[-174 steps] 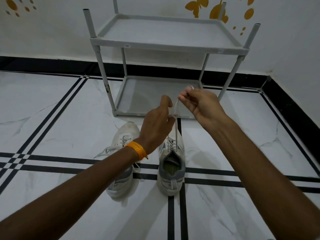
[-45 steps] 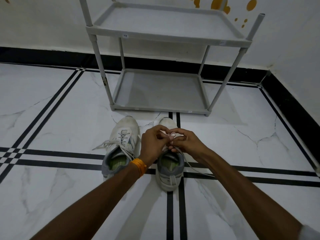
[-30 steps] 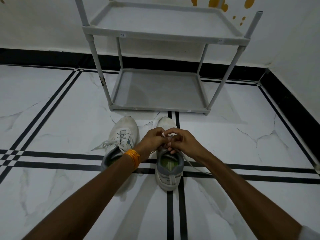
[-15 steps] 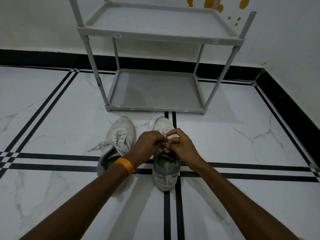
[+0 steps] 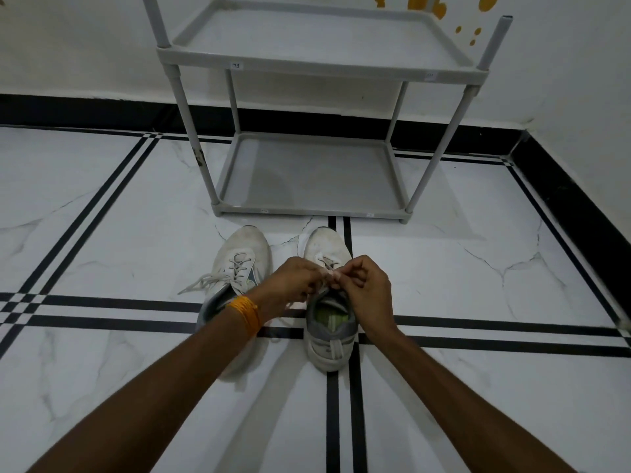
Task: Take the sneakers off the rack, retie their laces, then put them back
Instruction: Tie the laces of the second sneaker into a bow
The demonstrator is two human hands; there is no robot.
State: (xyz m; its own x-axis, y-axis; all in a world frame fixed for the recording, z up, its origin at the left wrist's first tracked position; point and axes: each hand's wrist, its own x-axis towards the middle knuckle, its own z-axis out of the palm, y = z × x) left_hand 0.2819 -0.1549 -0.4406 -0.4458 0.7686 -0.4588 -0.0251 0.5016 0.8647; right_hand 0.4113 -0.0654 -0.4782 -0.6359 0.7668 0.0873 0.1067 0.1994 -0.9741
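Two white sneakers stand side by side on the floor, toes toward the grey rack [image 5: 309,209]. The right sneaker [image 5: 328,332] has a grey heel and a green insole. Over its tongue my left hand [image 5: 295,288] and my right hand [image 5: 367,290] meet, both pinching the white laces [image 5: 329,273]. The left sneaker [image 5: 244,257] lies partly under my left forearm, its laces [image 5: 205,283] loose and trailing left on the tile. An orange band sits on my left wrist.
The two-shelf rack holds nothing on either shelf and stands against the white wall. Black skirting runs along the wall and down the right side. The floor is white marble tile with black stripes.
My hands came down from holding the laces high above the right sneaker and now work close together at its tongue. Over the last second they barely shift.
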